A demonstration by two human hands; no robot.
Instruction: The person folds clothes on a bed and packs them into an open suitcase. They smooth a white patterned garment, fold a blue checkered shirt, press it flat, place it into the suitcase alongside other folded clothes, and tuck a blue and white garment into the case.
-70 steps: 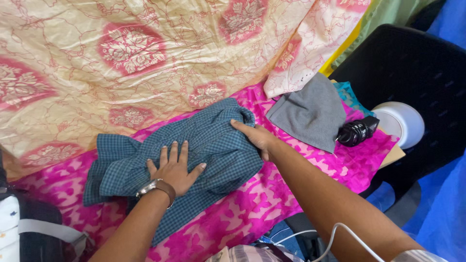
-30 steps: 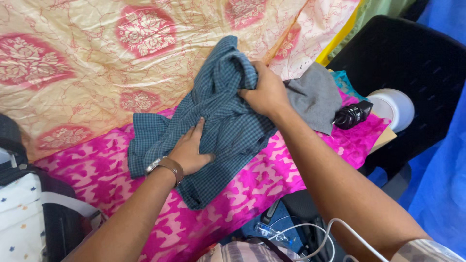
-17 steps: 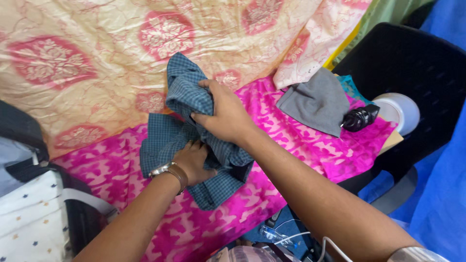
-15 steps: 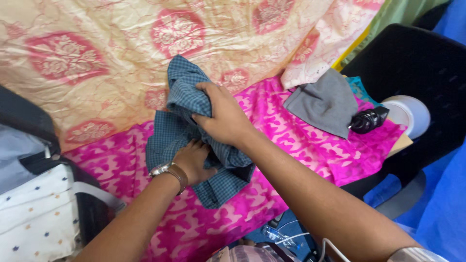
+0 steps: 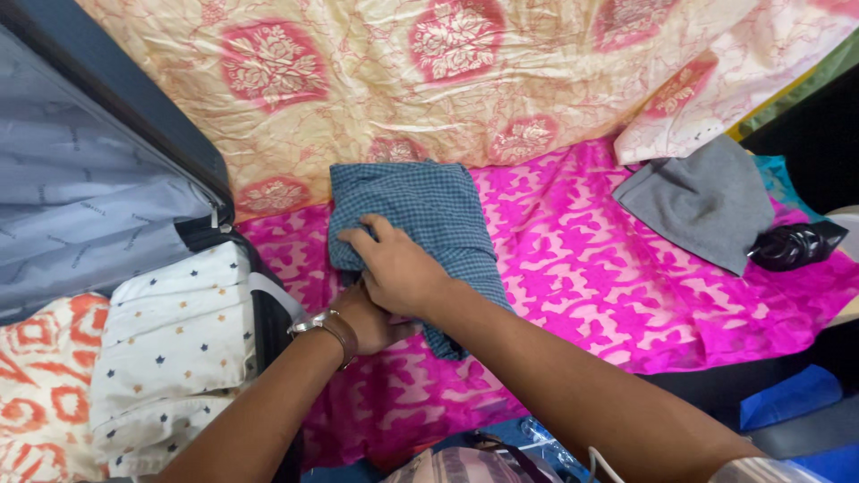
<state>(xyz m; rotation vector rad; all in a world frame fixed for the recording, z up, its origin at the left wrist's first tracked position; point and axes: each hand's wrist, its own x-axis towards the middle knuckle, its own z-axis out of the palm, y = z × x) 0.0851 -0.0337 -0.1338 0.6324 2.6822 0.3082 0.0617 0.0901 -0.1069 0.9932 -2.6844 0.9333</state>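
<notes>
Open pink cloth (image 5: 626, 304) is seen right of the folded checked shirt (image 5: 420, 215), up to the grey garment (image 5: 707, 201) and black object (image 5: 796, 246). Leftward passage is blocked by the open suitcase (image 5: 98, 188), packed with folded clothes (image 5: 170, 349), just beside the shirt.

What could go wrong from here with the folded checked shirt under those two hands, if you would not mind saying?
The folded blue checked shirt is pinned only at its near end by the right hand, with the left hand tucked beneath; lifted this way, the free far end could sag and the fold might open. The open suitcase already holds a white dotted garment, so the shirt could crease if squeezed in beside it.
</notes>
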